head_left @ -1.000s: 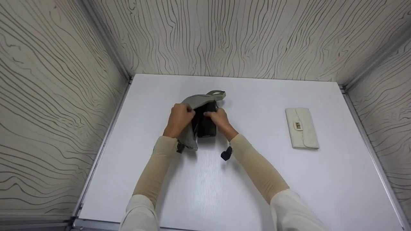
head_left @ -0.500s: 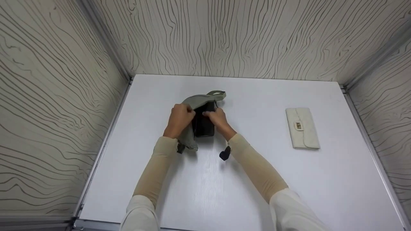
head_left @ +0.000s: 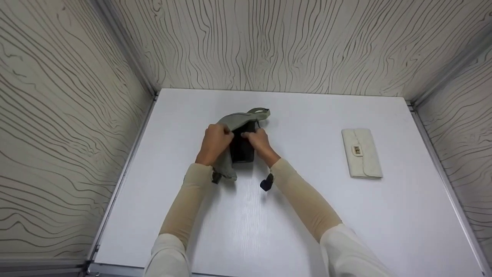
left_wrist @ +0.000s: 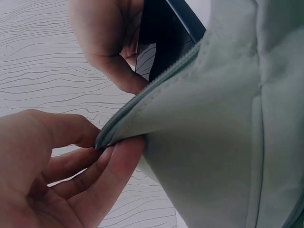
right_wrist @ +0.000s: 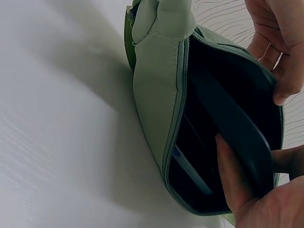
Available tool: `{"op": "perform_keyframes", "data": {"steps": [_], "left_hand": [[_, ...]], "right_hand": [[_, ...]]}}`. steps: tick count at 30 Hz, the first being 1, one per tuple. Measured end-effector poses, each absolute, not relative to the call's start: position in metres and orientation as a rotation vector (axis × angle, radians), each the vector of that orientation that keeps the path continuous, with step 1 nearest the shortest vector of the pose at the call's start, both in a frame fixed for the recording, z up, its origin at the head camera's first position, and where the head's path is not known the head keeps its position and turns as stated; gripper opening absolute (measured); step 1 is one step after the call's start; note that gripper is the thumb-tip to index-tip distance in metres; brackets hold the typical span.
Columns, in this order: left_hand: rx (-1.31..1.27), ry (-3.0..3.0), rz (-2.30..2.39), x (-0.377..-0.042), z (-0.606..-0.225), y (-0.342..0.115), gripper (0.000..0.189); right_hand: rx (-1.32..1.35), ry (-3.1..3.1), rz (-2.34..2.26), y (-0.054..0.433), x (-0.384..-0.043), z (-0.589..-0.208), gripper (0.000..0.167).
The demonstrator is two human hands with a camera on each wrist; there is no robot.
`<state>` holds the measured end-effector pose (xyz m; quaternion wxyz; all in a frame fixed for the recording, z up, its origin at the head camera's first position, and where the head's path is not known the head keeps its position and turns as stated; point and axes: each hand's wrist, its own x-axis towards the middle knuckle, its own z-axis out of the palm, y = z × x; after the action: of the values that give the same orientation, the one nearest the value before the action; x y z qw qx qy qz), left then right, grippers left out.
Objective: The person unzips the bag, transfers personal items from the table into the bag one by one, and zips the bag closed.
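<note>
A grey-green zippered bag [head_left: 236, 120] stands in the head view with its mouth unzipped. My left hand [head_left: 216, 141] pinches the zipper edge between thumb and fingers, as the left wrist view shows on the bag's fabric [left_wrist: 213, 128]. My right hand [head_left: 262, 143] grips a black flat slab [head_left: 243, 151] with a glossy face and rounded edges; its exact kind is unclear. In the right wrist view the slab [right_wrist: 232, 118] is partly inside the bag's dark interior, thumb on one face and fingers on the other. A slim pale-blue item [right_wrist: 191, 170] lies inside the bag.
A cream wallet [head_left: 361, 154] with a metal clasp lies on the white table [head_left: 307, 127] to the right. Wood-grain patterned panels [head_left: 261, 46] border the table at the back and both sides. The bag's strap loop [head_left: 260, 112] sticks out behind it.
My right hand and the black slab have shifted slightly left, further into the bag's mouth. My left hand and the wallet have stayed in place.
</note>
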<state>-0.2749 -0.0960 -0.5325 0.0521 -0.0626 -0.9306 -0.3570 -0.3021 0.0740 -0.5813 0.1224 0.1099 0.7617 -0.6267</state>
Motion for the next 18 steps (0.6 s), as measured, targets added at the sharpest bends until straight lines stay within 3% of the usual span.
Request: {"op": "perform_keyframes", "data": {"steps": [18], "left_hand": [[-0.168,-2.842,-1.089,-0.2747,-0.5315,-0.0962,0.017]], "right_hand": [[0.313,2.241,-1.820,0.0659,-0.3027,-0.5805,0.059]]}}
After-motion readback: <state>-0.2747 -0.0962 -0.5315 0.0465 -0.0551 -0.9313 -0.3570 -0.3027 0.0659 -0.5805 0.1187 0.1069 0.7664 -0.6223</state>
